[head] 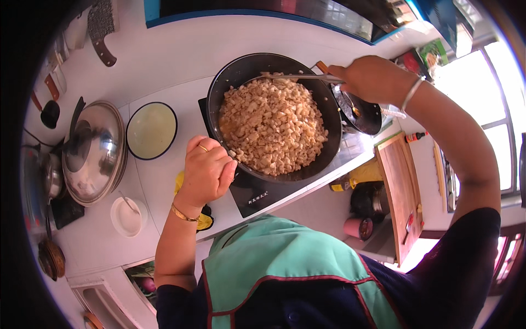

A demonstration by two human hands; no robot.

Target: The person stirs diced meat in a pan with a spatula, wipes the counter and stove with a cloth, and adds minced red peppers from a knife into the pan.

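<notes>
A large black wok (283, 61) sits on a black induction cooktop (254, 193) before me. Small pale-brown diced pieces (273, 127), perhaps meat, are heaped in it, with some liquid at the left side. My right hand (374, 80) grips the handle of a metal spatula (302, 77), whose blade goes into the far side of the heap. At the wok's near left rim, my left hand (207, 170) is closed, seemingly around the wok's handle, which the fingers hide.
Left of the wok are an enamel basin (152, 130), a domed steel lid (96, 152) and a white bowl (128, 218) with a spoon. A smaller dark pan (363, 117) stands close on the right. A cleaver (102, 37) hangs on the wall; a wooden board (398, 193) lies right.
</notes>
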